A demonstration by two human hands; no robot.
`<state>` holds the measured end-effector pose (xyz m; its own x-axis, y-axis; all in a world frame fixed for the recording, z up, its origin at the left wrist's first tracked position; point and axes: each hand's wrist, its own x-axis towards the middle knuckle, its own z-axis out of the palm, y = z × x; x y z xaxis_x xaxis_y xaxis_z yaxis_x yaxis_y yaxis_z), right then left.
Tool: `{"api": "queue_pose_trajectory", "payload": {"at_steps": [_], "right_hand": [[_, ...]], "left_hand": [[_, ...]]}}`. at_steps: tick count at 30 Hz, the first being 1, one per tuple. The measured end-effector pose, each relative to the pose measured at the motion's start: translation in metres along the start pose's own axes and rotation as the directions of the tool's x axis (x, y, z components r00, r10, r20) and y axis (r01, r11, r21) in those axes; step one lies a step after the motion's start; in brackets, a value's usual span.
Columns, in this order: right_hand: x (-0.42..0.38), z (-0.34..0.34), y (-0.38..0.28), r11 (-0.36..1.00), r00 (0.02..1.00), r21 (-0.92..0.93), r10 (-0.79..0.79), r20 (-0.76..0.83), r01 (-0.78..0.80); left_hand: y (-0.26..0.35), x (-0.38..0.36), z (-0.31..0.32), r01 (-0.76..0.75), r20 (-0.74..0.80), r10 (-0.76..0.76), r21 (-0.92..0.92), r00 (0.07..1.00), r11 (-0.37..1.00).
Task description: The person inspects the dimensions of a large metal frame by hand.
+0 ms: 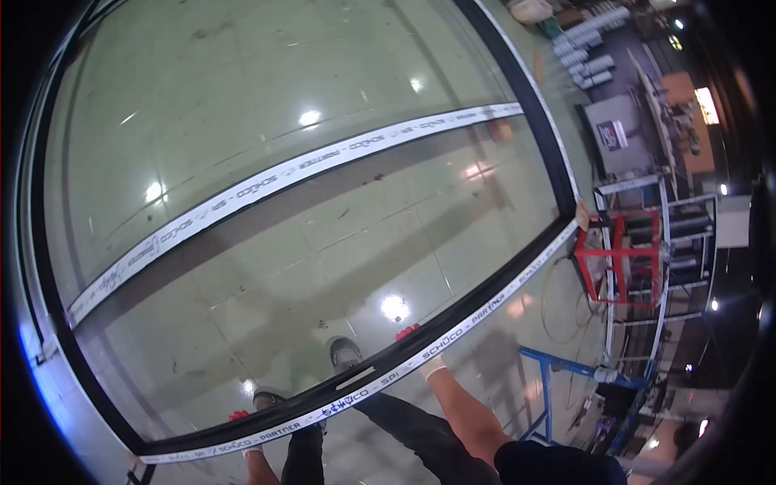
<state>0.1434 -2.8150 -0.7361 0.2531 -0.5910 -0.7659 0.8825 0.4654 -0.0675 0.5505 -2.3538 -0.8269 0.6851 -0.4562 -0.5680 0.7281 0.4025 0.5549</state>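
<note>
A large black-edged window frame (449, 341) fills most of the view, its near bar wrapped in white tape printed "SCHÜCO - PARTNER". My left hand (238, 415) is closed around that near bar towards its left end; red glove fingertips show on the inner side. Further right, my right hand (408, 331) grips the same bar, with red fingertips over the inner edge and a pale glove cuff on the outer side. The bar hides the middle of both hands. A taped crossbar (283, 168) spans the frame. Near my right hand, the bar has a narrow slot (356, 378).
Tiled green floor (339, 250) shows through the frame, with my shoes (346, 353) just inside the near bar. On the right stand a blue metal stand (550, 388), a red cart (618, 257), and a metal rack (687, 242). White rolls (590, 48) lie at upper right.
</note>
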Motion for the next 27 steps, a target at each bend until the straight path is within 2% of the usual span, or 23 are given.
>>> {"api": "queue_pose_trajectory", "payload": {"at_steps": [1, 2, 3, 4, 6, 8, 9, 10, 11, 12, 13, 14, 15, 16, 17, 18, 19, 20, 22, 23, 26, 27], "right_hand": [[-0.006, 0.013, 0.007, 0.999, 0.985, -0.005, -0.053, -0.162, 0.053], [-0.015, 0.032, 0.013, 0.995, 0.941, -0.014, -0.098, -0.324, 0.099], [-0.018, 0.037, 0.015, 0.994, 0.928, -0.027, -0.113, -0.355, 0.11], [-0.024, 0.05, 0.018, 0.993, 0.913, -0.04, -0.12, -0.391, 0.113], [-0.021, 0.044, 0.02, 0.994, 0.91, -0.04, -0.108, -0.401, 0.101], [-0.014, 0.029, 0.019, 0.998, 0.931, -0.017, -0.07, -0.358, 0.068], [-0.01, 0.016, 0.016, 0.994, 0.979, 0.106, 0.028, -0.203, -0.006], [-0.006, 0.003, 0.014, 0.9, 0.988, 0.427, 0.131, -0.079, -0.085], [-0.002, -0.008, 0.012, 0.703, 0.972, 0.683, 0.23, 0.047, -0.199], [0.002, -0.01, 0.014, 0.785, 0.977, 0.603, 0.207, -0.042, -0.141], [0.005, -0.012, 0.017, 0.857, 0.975, 0.507, 0.182, -0.13, -0.093], [0.005, 0.001, 0.022, 0.97, 0.961, 0.245, 0.074, -0.265, -0.007], [0.005, 0.004, 0.026, 0.998, 0.929, -0.045, -0.066, -0.363, 0.054], [0.018, -0.018, 0.019, 0.971, 0.968, 0.237, 0.072, -0.242, -0.013], [0.024, -0.016, 0.021, 0.866, 0.972, 0.483, 0.207, -0.112, -0.129], [0.024, -0.016, 0.022, 0.959, 0.981, 0.275, 0.119, -0.153, -0.073], [0.024, -0.017, 0.023, 0.999, 0.981, 0.05, 0.03, -0.193, -0.021], [0.024, -0.012, 0.027, 1.0, 0.973, 0.026, 0.01, -0.231, -0.004], [0.022, -0.01, 0.03, 0.999, 0.952, -0.023, -0.031, -0.304, 0.025], [0.024, -0.016, 0.029, 0.999, 0.959, -0.033, -0.034, -0.282, 0.025], [0.018, 0.0, 0.036, 0.996, 0.901, -0.063, -0.084, -0.425, 0.064], [0.019, -0.002, 0.034, 0.996, 0.907, -0.06, -0.081, -0.414, 0.062]], "left_hand": [[0.003, 0.008, 0.005, 0.103, -0.293, -0.177, -0.252, 0.94, 0.962], [0.011, 0.009, 0.017, 0.112, -0.511, -0.393, -0.495, 0.764, 0.862], [0.007, 0.008, 0.049, 0.043, -0.699, -0.257, -0.308, 0.668, 0.95], [0.016, 0.01, 0.04, 0.141, -0.608, -0.361, -0.379, 0.707, 0.915], [0.013, 0.01, 0.036, 0.052, -0.659, -0.235, -0.285, 0.714, 0.957], [0.011, 0.012, 0.028, 0.076, -0.647, -0.204, -0.22, 0.734, 0.972], [0.01, 0.013, 0.019, 0.087, -0.642, -0.189, -0.188, 0.743, 0.978], [0.01, 0.016, 0.01, 0.098, -0.598, -0.204, -0.204, 0.775, 0.974], [0.009, 0.02, -0.002, 0.109, -0.551, -0.216, -0.22, 0.806, 0.969], [0.013, 0.018, -0.008, 0.118, -0.504, -0.224, -0.234, 0.834, 0.965], [0.018, 0.015, -0.013, 0.03, -0.398, -0.3, -0.56, 0.867, 0.828], [0.023, 0.011, -0.018, -0.022, -0.285, -0.372, -0.818, 0.884, 0.574], [0.019, 0.016, -0.013, -0.041, -0.456, -0.316, -0.619, 0.832, 0.785], [0.017, 0.017, -0.005, -0.028, -0.601, -0.214, -0.367, 0.77, 0.93], [0.013, 0.019, -0.008, 0.115, -0.582, -0.211, -0.198, 0.785, 0.973], [0.015, 0.02, -0.011, 0.146, -0.543, -0.267, -0.257, 0.796, 0.955], [0.016, 0.021, -0.015, 0.135, -0.58, -0.314, -0.331, 0.751, 0.934], [0.017, 0.023, 0.003, 0.117, -0.611, -0.361, -0.402, 0.705, 0.908], [0.018, 0.017, 0.011, 0.139, -0.624, -0.353, -0.365, 0.697, 0.92], [0.018, 0.014, 0.011, 0.151, -0.63, -0.35, -0.349, 0.693, 0.925], [0.012, 0.012, -0.035, 0.232, -0.45, -0.265, -0.129, 0.853, 0.964], [0.013, 0.013, -0.028, 0.244, -0.54, -0.334, -0.233, 0.773, 0.941]]}}
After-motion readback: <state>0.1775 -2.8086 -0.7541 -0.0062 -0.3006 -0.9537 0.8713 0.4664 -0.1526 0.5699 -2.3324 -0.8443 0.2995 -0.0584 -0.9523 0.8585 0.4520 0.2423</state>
